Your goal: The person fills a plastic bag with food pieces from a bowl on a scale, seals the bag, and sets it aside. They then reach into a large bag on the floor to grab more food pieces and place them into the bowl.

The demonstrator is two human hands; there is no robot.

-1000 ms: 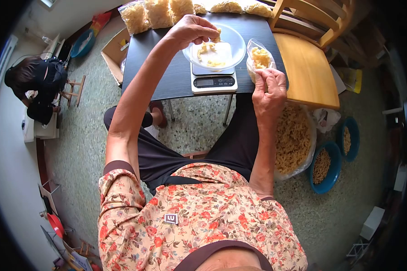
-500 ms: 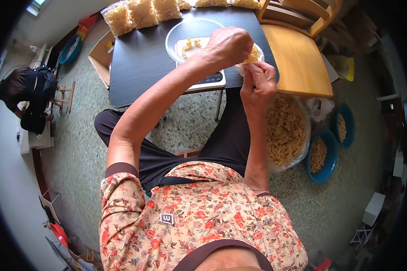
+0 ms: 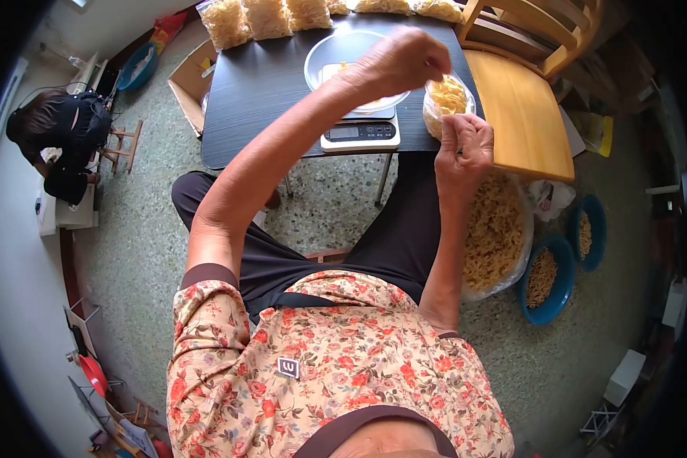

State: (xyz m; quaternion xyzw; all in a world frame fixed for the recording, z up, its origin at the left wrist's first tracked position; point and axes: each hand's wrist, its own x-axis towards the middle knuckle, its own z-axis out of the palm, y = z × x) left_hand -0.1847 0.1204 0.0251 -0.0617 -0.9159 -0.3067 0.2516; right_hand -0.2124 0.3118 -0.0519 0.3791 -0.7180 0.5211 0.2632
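A clear plastic bag (image 3: 433, 122) filled with yellow, noodle-like dry pieces stands upright at the table's right edge, its mouth open. Reaching across from the left, my left hand (image 3: 411, 59) has its fingers curled down and closed at the far rim of the bag. My right hand (image 3: 467, 145) pinches the near rim between thumb and fingers. Left of the bag, a white kitchen scale (image 3: 359, 136) carries a clear round bowl (image 3: 313, 65), partly hidden behind my left forearm. A few yellow pieces show in that bowl.
Several filled bags (image 3: 267, 19) line the back of the dark table (image 3: 244, 99). A wooden chair (image 3: 519, 107) adjoins it on the right. Below it sit a large bag of yellow pieces (image 3: 496, 237) and two blue basins (image 3: 557, 301). A person (image 3: 72, 133) bends at the far left.
My left hand has shifted slightly up and right, uncovering more of the bag and its contents. The whole view has turned a little, and more of the scale shows.
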